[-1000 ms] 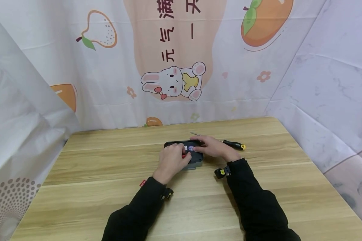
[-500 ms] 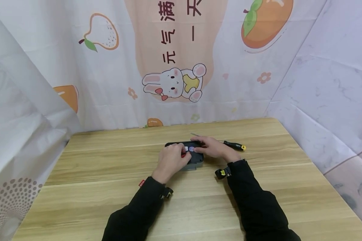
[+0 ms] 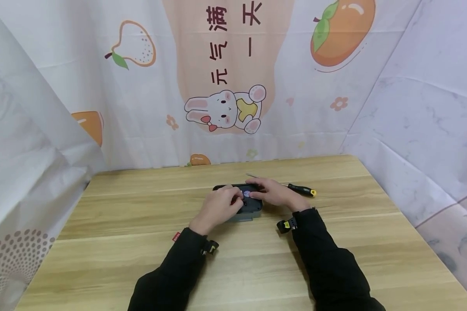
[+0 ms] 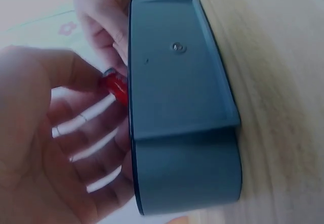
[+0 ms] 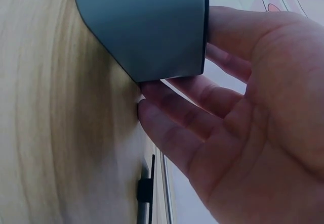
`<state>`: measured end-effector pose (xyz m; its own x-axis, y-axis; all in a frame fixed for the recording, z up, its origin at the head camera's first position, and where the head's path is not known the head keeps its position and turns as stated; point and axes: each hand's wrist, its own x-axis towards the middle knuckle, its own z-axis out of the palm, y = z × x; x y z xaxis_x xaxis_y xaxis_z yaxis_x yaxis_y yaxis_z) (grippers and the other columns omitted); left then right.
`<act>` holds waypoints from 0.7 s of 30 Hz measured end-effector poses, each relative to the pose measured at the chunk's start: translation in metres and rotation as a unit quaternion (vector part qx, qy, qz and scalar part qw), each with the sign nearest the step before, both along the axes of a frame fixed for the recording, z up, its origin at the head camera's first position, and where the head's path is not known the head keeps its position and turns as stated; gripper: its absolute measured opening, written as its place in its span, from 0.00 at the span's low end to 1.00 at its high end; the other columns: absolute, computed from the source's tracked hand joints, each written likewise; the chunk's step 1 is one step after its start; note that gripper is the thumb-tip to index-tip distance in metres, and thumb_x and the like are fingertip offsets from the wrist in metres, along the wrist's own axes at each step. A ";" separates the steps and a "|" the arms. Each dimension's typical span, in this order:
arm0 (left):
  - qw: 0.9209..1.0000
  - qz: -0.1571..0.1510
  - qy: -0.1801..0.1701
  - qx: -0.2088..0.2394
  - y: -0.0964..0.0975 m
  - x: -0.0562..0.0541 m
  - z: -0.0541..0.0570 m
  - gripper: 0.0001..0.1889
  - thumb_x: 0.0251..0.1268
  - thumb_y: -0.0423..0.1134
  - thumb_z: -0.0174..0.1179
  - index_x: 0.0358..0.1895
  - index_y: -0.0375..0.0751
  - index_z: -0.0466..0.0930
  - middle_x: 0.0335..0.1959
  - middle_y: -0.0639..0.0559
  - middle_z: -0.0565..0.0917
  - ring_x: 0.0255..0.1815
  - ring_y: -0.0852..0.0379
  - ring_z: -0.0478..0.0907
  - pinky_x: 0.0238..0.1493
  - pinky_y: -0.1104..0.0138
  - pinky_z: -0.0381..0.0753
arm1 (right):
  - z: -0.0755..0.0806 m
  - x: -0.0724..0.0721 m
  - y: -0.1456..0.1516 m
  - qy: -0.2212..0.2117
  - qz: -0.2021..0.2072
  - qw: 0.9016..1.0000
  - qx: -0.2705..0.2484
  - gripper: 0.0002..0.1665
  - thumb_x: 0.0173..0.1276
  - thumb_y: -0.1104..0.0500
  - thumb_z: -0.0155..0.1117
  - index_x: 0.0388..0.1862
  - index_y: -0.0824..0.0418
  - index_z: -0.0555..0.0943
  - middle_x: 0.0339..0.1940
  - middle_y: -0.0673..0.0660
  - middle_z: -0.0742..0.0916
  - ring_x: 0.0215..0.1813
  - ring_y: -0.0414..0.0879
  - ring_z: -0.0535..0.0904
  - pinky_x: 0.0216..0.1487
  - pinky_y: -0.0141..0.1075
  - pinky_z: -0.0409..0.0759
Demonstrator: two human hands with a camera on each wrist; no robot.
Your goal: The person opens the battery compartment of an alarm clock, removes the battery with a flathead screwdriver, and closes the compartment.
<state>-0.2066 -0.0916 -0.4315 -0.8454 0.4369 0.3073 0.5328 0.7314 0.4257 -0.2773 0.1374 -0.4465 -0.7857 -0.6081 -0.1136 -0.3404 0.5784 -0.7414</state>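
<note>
As I see the left hand [image 3: 217, 206] pinch a red battery [image 4: 117, 86] at the grey casing [image 4: 177, 92], the right hand [image 3: 274, 192], a screwdriver [image 3: 301, 189] beyond it, grips one end.

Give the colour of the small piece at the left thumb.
The small piece is mostly red, clearest in the left wrist view.

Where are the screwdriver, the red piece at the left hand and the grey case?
Screwdriver [image 3: 301, 190]: head view, on its black handle.
Red piece [image 4: 117, 86]: left wrist view, on its visible red surface.
Grey case [image 4: 185, 97]: left wrist view, on its side wall.
</note>
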 end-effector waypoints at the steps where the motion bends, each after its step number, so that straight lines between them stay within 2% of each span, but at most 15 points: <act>1: 1.000 -0.009 -0.006 -0.001 -0.001 0.000 0.001 0.08 0.72 0.39 0.57 0.41 0.48 0.87 0.36 0.56 0.82 0.33 0.61 0.76 0.35 0.66 0.75 | 0.000 0.000 0.000 -0.001 0.001 1.000 -0.001 0.31 0.79 0.53 0.58 0.78 0.57 0.67 0.75 0.60 0.72 0.70 0.55 0.71 0.66 0.52 0.70; 6: 0.999 -0.037 -0.039 0.001 -0.007 0.000 0.003 0.11 0.75 0.39 0.55 0.46 0.48 0.88 0.42 0.56 0.85 0.40 0.61 0.78 0.43 0.65 0.77 | 0.000 -0.001 -0.001 -0.006 0.004 1.000 -0.002 0.32 0.80 0.53 0.58 0.78 0.58 0.66 0.75 0.60 0.71 0.73 0.57 0.69 0.67 0.53 0.70; 12: 0.996 -0.063 -0.066 0.003 -0.014 -0.001 0.003 0.10 0.73 0.44 0.63 0.50 0.44 0.86 0.37 0.57 0.81 0.35 0.62 0.74 0.37 0.67 0.75 | 0.001 -0.002 -0.002 0.009 0.007 1.000 0.007 0.32 0.80 0.52 0.58 0.78 0.58 0.66 0.75 0.59 0.72 0.72 0.56 0.70 0.68 0.53 0.69; 21: 0.994 -0.071 -0.081 0.005 -0.016 -0.001 0.005 0.11 0.70 0.39 0.67 0.52 0.42 0.85 0.43 0.54 0.84 0.40 0.58 0.78 0.43 0.64 0.78 | 0.001 0.000 0.000 0.003 0.001 1.000 0.007 0.32 0.80 0.52 0.58 0.79 0.57 0.66 0.75 0.60 0.71 0.73 0.57 0.68 0.68 0.54 0.69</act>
<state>-0.2078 -0.1074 -0.4264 -0.8145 0.5525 0.1769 0.5538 0.6500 0.5204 -0.2777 0.1372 -0.4452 -0.7852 -0.6080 -0.1170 -0.3460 0.5876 -0.7314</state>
